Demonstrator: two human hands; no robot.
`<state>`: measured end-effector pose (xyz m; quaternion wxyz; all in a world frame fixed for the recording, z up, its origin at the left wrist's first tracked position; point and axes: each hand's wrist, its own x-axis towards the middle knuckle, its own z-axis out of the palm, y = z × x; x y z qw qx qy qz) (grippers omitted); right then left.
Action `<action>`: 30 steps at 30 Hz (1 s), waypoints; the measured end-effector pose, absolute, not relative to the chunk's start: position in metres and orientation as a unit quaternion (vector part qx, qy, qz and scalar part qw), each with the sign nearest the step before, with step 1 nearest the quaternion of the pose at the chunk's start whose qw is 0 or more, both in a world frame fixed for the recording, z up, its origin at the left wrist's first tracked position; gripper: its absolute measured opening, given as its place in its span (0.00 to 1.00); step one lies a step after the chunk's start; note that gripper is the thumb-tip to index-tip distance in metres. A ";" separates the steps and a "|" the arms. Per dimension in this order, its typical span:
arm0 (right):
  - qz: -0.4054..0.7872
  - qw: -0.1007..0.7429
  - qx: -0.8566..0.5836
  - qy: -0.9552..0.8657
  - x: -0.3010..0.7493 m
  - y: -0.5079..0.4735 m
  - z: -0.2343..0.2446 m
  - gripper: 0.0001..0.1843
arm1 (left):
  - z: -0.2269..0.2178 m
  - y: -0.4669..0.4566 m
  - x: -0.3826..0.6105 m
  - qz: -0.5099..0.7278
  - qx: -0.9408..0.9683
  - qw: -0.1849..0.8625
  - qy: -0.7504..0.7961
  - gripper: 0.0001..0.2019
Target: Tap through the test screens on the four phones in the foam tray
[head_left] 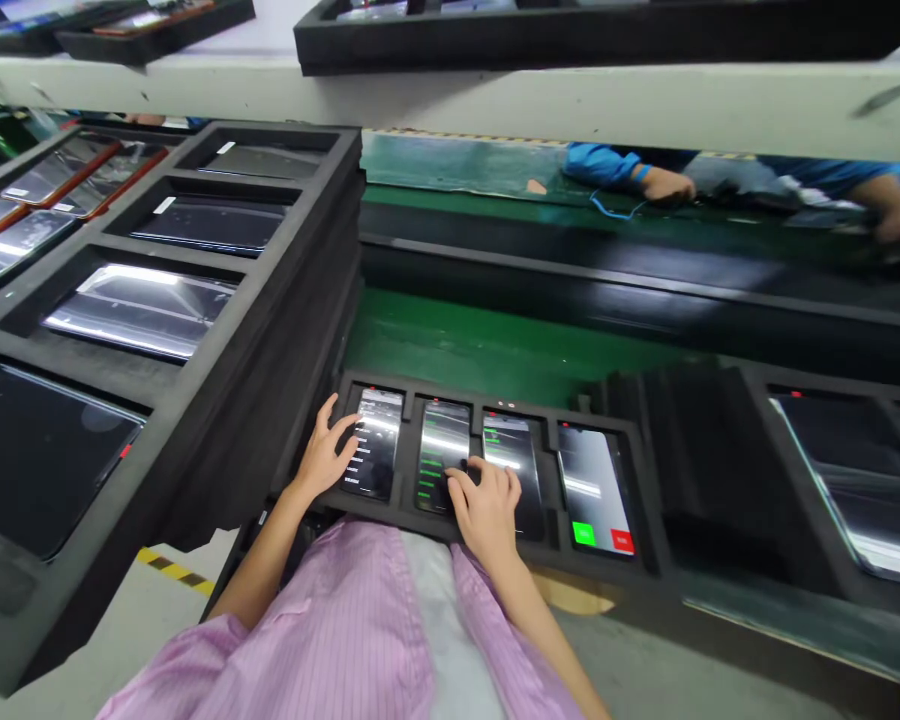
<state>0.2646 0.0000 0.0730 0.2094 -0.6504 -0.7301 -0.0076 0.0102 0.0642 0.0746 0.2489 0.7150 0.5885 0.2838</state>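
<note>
A tall stack of black foam trays (217,330) holding dark screens stands at the left, just beside a low black tray (487,400) of four lit phones on the green desk (480,345). Screen text is too small to read; the rightmost phone (595,488) shows a green and a red button. Across the desk, a co-worker's hand (664,185) rests. The left hand (322,455), grip open, fingers spread, touches the first phone (375,455). The right hand (487,505), grip open, lies across the second phone (441,455) and third phone (514,465).
</note>
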 end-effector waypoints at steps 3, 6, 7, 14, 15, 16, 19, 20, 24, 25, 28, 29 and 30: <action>-0.005 0.195 -0.673 -0.714 0.264 0.003 0.076 0.19 | 0.076 0.060 0.009 0.273 0.731 0.235 0.579 0.13; -0.002 0.198 -0.674 -0.711 0.265 0.004 0.076 0.19 | 0.077 0.060 0.009 0.273 0.725 0.231 0.589 0.14; 0.001 0.203 -0.670 -0.714 0.265 0.004 0.076 0.19 | 0.077 0.061 0.009 0.271 0.722 0.232 0.593 0.15; 0.039 0.245 -0.624 -0.741 0.271 -0.003 0.077 0.16 | 0.076 0.064 0.008 0.273 0.706 0.222 0.614 0.16; 0.039 0.250 -0.627 -0.737 0.275 -0.004 0.077 0.17 | 0.076 0.065 0.007 0.276 0.704 0.220 0.617 0.16; 0.035 0.257 -0.635 -0.727 0.282 -0.005 0.077 0.17 | 0.075 0.065 0.007 0.278 0.702 0.218 0.618 0.16; -0.002 0.292 -0.694 -0.659 0.314 -0.013 0.074 0.20 | 0.073 0.067 0.006 0.285 0.704 0.213 0.615 0.17; -0.023 0.305 -0.716 -0.627 0.328 -0.018 0.073 0.21 | 0.072 0.068 0.006 0.287 0.704 0.210 0.615 0.17; -0.106 0.325 -0.769 -0.540 0.379 -0.045 0.068 0.23 | 0.073 0.070 0.006 0.294 0.705 0.197 0.615 0.18; -0.114 0.319 -0.773 -0.536 0.387 -0.051 0.067 0.23 | 0.073 0.070 0.006 0.296 0.705 0.195 0.615 0.19; -0.110 0.283 -0.769 -0.562 0.396 -0.066 0.065 0.22 | 0.074 0.070 0.006 0.289 0.709 0.191 0.614 0.19; -0.108 0.269 -0.765 -0.574 0.396 -0.068 0.065 0.21 | 0.075 0.070 0.006 0.286 0.711 0.191 0.614 0.20; -0.107 0.257 -0.763 -0.584 0.395 -0.070 0.064 0.20 | 0.075 0.071 0.006 0.282 0.712 0.190 0.614 0.20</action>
